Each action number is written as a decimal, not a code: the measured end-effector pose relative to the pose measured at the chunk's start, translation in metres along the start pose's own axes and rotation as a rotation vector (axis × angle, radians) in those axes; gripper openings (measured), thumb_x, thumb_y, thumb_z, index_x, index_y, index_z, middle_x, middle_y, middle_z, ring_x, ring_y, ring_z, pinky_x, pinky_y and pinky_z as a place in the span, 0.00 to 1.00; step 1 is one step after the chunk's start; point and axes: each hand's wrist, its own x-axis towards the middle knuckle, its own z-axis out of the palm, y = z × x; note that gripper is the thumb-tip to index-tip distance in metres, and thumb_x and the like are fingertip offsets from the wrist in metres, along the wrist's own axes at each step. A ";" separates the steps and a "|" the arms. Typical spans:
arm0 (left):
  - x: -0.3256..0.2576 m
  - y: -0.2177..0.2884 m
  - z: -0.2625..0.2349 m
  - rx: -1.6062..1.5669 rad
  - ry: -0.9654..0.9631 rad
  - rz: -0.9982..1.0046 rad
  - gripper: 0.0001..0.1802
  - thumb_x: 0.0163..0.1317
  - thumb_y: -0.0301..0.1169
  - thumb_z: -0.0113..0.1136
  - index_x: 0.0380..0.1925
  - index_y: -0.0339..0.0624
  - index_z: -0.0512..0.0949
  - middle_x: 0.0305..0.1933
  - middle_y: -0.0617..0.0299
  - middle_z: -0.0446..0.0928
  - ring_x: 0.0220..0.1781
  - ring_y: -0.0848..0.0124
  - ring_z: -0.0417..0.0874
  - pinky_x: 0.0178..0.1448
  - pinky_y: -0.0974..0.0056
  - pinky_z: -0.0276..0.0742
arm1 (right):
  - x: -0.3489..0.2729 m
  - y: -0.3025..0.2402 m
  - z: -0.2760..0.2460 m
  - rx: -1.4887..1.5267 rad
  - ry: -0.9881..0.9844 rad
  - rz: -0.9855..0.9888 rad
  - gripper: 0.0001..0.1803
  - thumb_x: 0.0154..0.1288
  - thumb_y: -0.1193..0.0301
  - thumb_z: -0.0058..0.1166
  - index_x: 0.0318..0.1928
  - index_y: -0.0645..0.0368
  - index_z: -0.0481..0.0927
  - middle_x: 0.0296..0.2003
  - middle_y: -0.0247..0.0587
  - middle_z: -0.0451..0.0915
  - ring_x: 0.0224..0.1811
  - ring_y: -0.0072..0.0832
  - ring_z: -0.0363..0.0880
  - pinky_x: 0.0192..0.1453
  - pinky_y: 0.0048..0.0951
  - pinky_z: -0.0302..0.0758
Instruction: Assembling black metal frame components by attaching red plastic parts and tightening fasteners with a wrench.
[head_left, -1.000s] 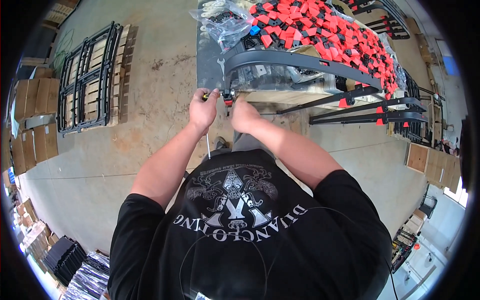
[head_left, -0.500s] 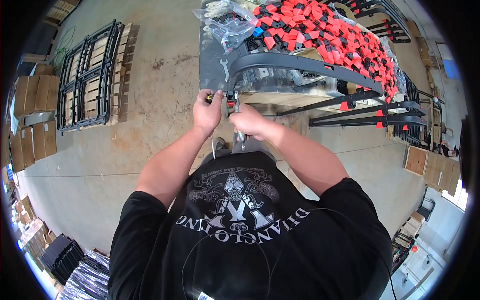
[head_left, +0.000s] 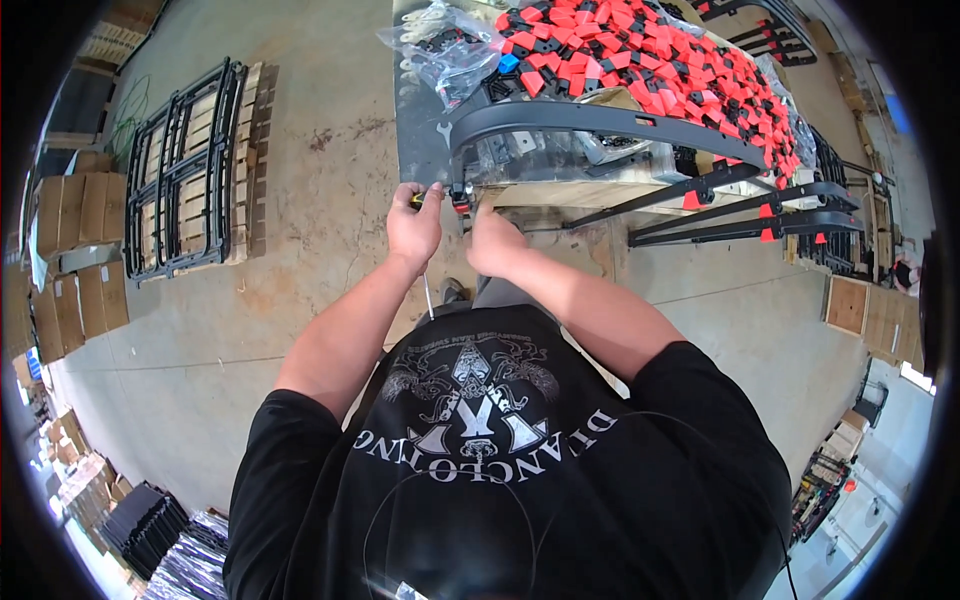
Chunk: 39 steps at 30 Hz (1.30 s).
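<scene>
Red and black clips [head_left: 650, 60] heap the worktable [head_left: 420, 130] – most apparently unused. Across its near edge lies the curved black bar [head_left: 600, 120], a red clip [head_left: 461, 203] at its near end between both hands. Left hand [head_left: 413, 225] pinches a small yellow-tipped tool; right hand [head_left: 493, 240] is closed there, its hold hidden – fitting looks unfinished.

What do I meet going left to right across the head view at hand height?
Cardboard boxes → black metal frames on a pallet → left hand → right hand → black bars with red clips → wooden crate.
</scene>
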 end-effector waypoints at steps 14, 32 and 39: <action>-0.001 0.013 0.003 0.110 0.030 0.012 0.16 0.70 0.42 0.66 0.40 0.39 0.79 0.32 0.60 0.82 0.32 0.74 0.76 0.41 0.64 0.75 | 0.002 0.005 0.003 0.023 -0.003 -0.036 0.30 0.66 0.68 0.51 0.62 0.77 0.64 0.51 0.73 0.80 0.56 0.59 0.82 0.61 0.50 0.77; -0.036 -0.026 -0.006 0.366 -0.092 -0.185 0.17 0.61 0.36 0.66 0.41 0.32 0.81 0.31 0.54 0.84 0.33 0.67 0.84 0.42 0.61 0.79 | -0.021 0.021 0.020 0.093 -0.012 -0.080 0.42 0.60 0.64 0.62 0.60 0.85 0.55 0.50 0.78 0.78 0.57 0.61 0.80 0.64 0.45 0.76; -0.025 -0.053 0.008 0.318 0.043 0.032 0.12 0.61 0.35 0.64 0.29 0.34 0.81 0.27 0.61 0.83 0.30 0.72 0.80 0.39 0.63 0.77 | -0.020 0.018 0.020 0.107 -0.040 -0.057 0.45 0.60 0.62 0.62 0.62 0.86 0.54 0.53 0.79 0.76 0.60 0.59 0.79 0.64 0.45 0.76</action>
